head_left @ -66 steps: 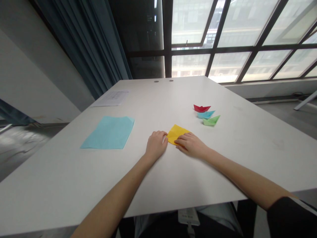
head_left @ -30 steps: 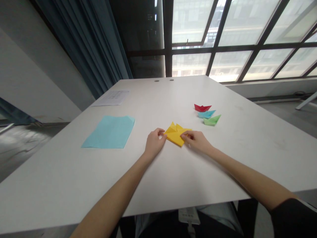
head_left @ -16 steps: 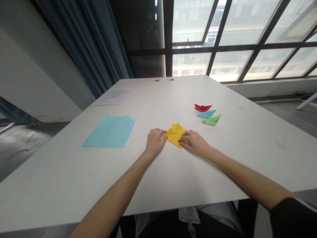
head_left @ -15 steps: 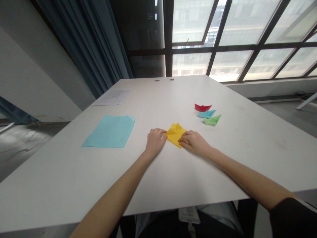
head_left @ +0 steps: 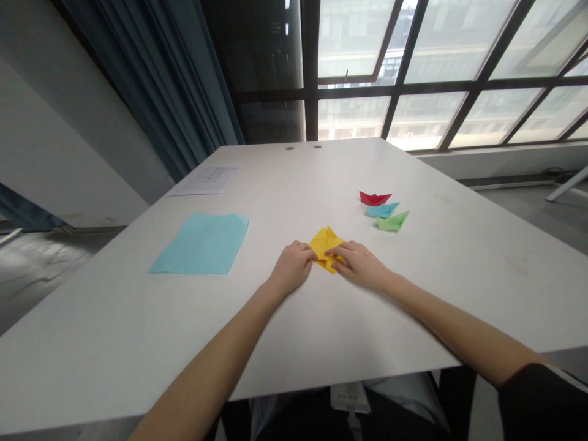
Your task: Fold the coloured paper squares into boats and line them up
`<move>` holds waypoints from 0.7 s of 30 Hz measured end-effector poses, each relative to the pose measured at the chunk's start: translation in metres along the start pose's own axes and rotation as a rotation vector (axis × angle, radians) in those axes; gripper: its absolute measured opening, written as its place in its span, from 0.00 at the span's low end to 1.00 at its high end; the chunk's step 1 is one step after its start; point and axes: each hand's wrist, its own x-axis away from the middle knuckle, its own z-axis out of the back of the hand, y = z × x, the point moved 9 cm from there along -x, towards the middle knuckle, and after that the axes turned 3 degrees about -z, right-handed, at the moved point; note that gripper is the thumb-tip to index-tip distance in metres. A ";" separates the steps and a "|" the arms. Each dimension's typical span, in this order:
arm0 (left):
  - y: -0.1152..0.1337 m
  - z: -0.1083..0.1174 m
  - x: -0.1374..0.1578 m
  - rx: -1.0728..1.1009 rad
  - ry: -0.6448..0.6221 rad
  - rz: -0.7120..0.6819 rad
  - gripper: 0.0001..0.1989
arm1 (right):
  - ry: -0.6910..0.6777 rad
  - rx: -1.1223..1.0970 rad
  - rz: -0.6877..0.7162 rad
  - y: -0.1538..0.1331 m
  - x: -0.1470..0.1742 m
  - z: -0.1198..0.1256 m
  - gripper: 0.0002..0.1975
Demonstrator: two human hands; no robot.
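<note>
A small piece of folded yellow paper (head_left: 320,241) lies on the white table (head_left: 285,331) between my hands, one pointed flap standing up at its far side. My left hand (head_left: 294,264) grips its left edge with fingers pressed together. From the right, my right hand (head_left: 361,263) has its fingers closed on the paper's near right part, covering some of it. Beyond my right hand sit three folded paper boats: a red boat (head_left: 375,199), a blue boat (head_left: 382,210) and a green boat (head_left: 392,221).
Light blue square paper (head_left: 199,245) lies flat to the left of my hands. Farther back on the left is a printed white sheet (head_left: 205,180). A blue curtain (head_left: 156,79) and large windows (head_left: 427,116) stand behind the table.
My left fingers have moved inward over the yellow paper's left edge. My right fingers reach farther across it, and its near part now looks folded up.
</note>
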 end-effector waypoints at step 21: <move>-0.039 0.022 0.010 0.023 0.207 0.394 0.16 | -0.116 -0.097 0.242 -0.022 0.007 0.000 0.14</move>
